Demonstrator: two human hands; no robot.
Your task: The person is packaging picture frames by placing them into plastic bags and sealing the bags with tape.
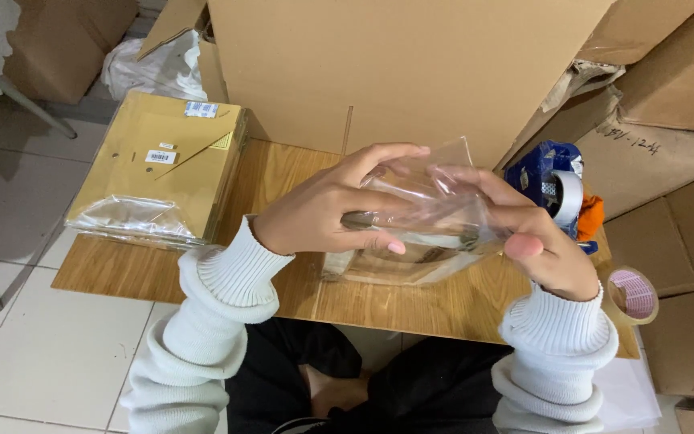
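A clear plastic bag point(435, 221) is held above a small wooden table point(154, 273), near its middle. My left hand point(331, 205) grips the bag's left side, fingers curled over the top and thumb underneath. My right hand point(536, 237) pinches the bag's right edge. Both wrists wear white ribbed sleeves. Something small and dark seems to be inside the bag, but I cannot tell what it is.
A stack of flat brown cartons point(166, 165) under clear wrap lies on the table's left. A large cardboard box point(395, 68) stands behind. A blue tape dispenser point(552, 189) and a tape roll point(632, 295) sit at the right. More boxes point(676, 104) crowd the right side.
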